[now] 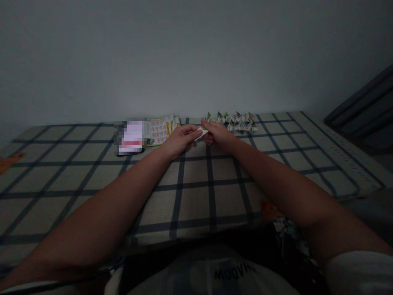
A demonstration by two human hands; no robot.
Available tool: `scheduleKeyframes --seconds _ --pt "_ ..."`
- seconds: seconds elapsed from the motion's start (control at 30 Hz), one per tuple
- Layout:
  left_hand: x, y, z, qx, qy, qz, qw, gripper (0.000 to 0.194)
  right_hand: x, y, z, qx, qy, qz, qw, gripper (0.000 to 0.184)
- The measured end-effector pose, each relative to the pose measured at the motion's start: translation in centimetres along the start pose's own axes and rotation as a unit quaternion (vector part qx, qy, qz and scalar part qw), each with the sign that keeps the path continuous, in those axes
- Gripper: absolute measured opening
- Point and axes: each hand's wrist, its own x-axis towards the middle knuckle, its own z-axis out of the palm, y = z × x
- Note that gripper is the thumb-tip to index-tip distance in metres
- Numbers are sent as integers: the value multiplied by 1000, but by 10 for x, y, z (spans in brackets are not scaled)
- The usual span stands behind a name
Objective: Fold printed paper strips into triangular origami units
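Note:
Between my two hands, above the checked cloth, is a small piece of folded white paper (201,133). My left hand (181,140) pinches its left side with thumb and fingers. On the other side my right hand (217,134) grips it, its fingers curled and partly hiding the paper. Just behind and to the right of my right hand stand several folded paper pieces (245,123) in printed paper, with pointed tips. Left of my left hand lies a stack of printed paper sheets (158,132).
A phone (132,137) with a lit, blurred screen lies left of the sheets. The checked tablecloth (196,196) covers the table, which meets a plain wall (196,57). A dark striped object (365,106) stands at the right. An orange patch (10,162) shows at the left edge.

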Motion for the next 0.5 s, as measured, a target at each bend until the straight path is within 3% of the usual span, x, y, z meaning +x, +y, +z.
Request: scheduleKeyframes --seconds 0.17,0.5 --pt "-1 6 3 -23 -16 18 999 45 -3 -5 8 78 -26 6 997 65" --pt "-3 10 6 -24 -27 13 999 45 -3 -8 6 107 -35 53 992 71"
